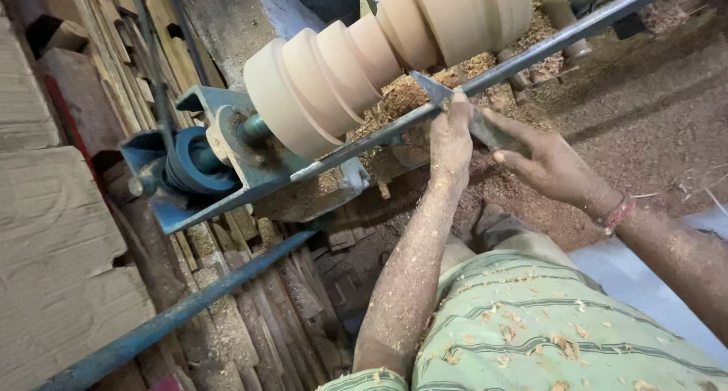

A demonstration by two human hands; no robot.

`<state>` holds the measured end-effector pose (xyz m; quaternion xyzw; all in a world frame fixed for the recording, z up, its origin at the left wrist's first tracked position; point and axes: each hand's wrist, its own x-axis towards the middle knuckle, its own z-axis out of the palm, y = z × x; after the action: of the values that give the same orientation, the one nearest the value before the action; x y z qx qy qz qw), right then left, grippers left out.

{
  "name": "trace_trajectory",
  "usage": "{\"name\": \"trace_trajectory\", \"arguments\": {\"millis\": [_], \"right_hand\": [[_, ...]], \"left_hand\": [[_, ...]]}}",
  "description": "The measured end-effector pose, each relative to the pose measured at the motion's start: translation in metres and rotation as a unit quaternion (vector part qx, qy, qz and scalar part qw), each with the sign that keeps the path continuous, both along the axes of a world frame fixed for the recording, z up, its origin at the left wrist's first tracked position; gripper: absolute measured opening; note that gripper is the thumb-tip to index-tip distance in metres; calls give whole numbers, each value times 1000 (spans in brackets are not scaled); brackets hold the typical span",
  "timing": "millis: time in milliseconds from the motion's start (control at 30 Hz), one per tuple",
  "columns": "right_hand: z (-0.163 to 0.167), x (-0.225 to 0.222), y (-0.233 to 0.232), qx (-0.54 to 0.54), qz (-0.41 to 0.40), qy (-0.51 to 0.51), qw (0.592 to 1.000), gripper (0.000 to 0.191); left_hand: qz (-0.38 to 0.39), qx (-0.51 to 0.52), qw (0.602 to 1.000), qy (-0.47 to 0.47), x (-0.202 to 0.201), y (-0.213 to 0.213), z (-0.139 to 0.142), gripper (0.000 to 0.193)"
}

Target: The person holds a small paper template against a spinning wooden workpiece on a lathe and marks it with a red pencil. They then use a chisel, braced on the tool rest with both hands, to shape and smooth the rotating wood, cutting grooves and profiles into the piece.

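Observation:
A pale stepped wooden workpiece is mounted on a lathe, running from lower left to upper right. A long metal tool rest bar lies in front of it. My left hand presses a flat metal chisel onto the bar, its tip pointing at the wood. Further back along the chisel, my right hand grips the blade. A red band sits on my right wrist. Sawdust and shavings cover both forearms and my green striped shirt.
The blue lathe bracket with a dark pulley holds the workpiece's left end. A blue pipe slants across the lower left. Wooden planks and slats are stacked at left. Shavings are piled under the workpiece; sawdust covers the ground at right.

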<state>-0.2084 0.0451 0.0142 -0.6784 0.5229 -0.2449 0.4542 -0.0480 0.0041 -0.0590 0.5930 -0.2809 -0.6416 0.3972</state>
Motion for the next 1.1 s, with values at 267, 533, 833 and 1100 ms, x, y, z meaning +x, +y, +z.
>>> {"name": "trace_trajectory", "arguments": {"millis": [267,533,833,1100], "right_hand": [[33,-3,-27,270,4,147,952,65],[36,-1,-28,231,9,119,966,71],[43,-2,-30,247,-19,113,962,74],[43,1,-31,236,-49,13,970,70]], "left_hand": [[65,-75,987,128,-4,-9,-13,39],[49,-45,995,70,-5,-9,-1,40],[45,-38,996,74,-10,-10,5,40],[53,1,996,77,-12,-17,-3,40]]}}
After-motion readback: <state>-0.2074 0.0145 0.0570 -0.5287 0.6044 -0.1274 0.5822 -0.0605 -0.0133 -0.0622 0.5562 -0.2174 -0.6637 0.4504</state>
